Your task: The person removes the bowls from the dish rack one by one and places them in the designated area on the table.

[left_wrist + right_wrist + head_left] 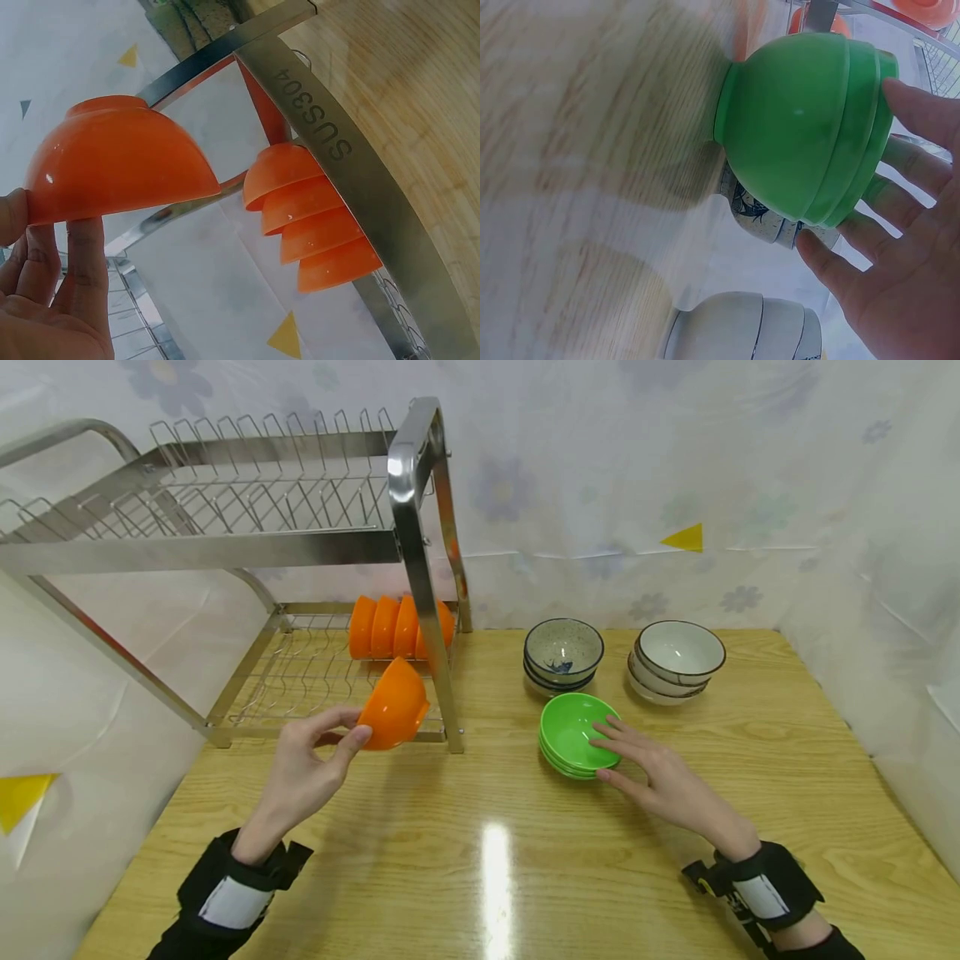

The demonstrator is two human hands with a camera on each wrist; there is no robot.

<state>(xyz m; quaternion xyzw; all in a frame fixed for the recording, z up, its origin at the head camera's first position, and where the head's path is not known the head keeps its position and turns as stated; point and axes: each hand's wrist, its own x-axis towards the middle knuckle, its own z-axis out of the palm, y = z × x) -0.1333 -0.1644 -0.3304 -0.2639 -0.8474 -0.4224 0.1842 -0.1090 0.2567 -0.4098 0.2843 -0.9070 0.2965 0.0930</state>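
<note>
My left hand [315, 764] pinches an orange bowl [395, 706] by its rim, thumb on one side and fingers on the other. The bowl is tipped on its side in front of the rack's lower shelf; in the left wrist view its foot points up. Several orange bowls [300, 202] stand on edge in a nested row on that shelf, partly behind a rack post. At a stack of green bowls [570, 731] on the table, my right hand [667, 781] spreads its fingers over the rim, with the thumb [919, 109] by the near edge.
The two-tier metal dish rack [202, 553] stands at the left, its upper wire tier above the orange bowls. Behind the green stack are speckled dark-rimmed bowls [564, 647], with white dark-rimmed bowls [681, 652] to their right. A floral sheet [570, 485] hangs behind the wooden table [600, 877].
</note>
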